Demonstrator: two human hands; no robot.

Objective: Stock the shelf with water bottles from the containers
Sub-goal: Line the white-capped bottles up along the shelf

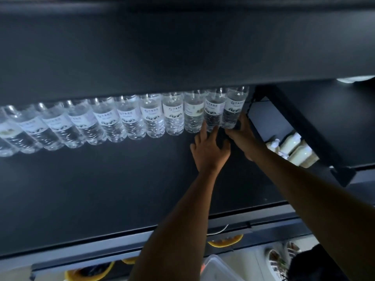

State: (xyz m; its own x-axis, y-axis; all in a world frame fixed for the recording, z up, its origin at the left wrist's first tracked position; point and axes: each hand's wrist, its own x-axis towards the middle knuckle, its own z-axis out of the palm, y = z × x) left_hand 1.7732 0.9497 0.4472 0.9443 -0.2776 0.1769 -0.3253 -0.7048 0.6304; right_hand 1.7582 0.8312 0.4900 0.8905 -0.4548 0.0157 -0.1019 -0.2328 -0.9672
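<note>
Several clear water bottles (129, 118) with white labels stand in a row along the back of the dark shelf (101, 179). My right hand (241, 136) grips the base of the rightmost bottle (234, 106), fingers on its right side and thumb under it. My left hand (209, 151) lies flat on the shelf. Its straight fingertips touch the foot of the neighbouring bottle (214, 112). A pale plastic container (219, 268) shows at the bottom edge, its contents hidden.
A dark upper shelf (162, 47) hangs low over the bottle tops. A black bracket (304, 126) ends the shelf on the right, with cream-coloured bottles (292, 147) beyond it. Yellow rimmed items (225, 241) sit on a lower level.
</note>
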